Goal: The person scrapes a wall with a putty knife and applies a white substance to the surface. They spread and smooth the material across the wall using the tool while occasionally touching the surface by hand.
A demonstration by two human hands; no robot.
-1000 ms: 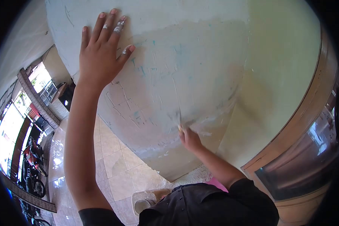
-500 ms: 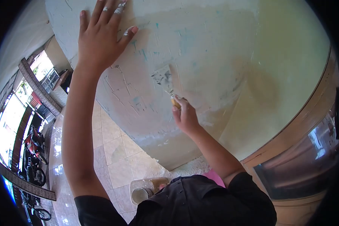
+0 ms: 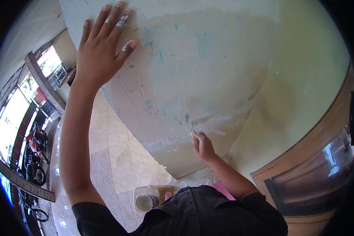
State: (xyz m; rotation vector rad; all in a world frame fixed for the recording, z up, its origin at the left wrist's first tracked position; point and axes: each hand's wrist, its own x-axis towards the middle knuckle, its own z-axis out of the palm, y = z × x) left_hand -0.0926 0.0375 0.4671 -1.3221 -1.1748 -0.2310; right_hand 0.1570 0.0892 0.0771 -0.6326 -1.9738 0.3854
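My left hand [image 3: 100, 53] lies spread against the upper left of the wall panel [image 3: 220, 70], with white paste on several fingers. Lower down, my right hand [image 3: 203, 146] is wrapped round the handle of a putty knife [image 3: 189, 125], whose blade is at the panel and blurred by motion. The panel's surface is pale grey-white, with blue-green specks, thin vertical ridges and a rough whitish band near the bottom.
Below, on the tiled floor [image 3: 118, 173], a round container [image 3: 144, 203] sits on a woven seat [image 3: 163, 191]. A wood-framed glass panel [image 3: 310, 177] is at the right. Motorcycles [image 3: 36, 145] stand far left, beyond a patterned pillar.
The putty knife has gone up the panel and come back down in my right hand. My left hand has stayed against the panel, while the view has shifted slightly.
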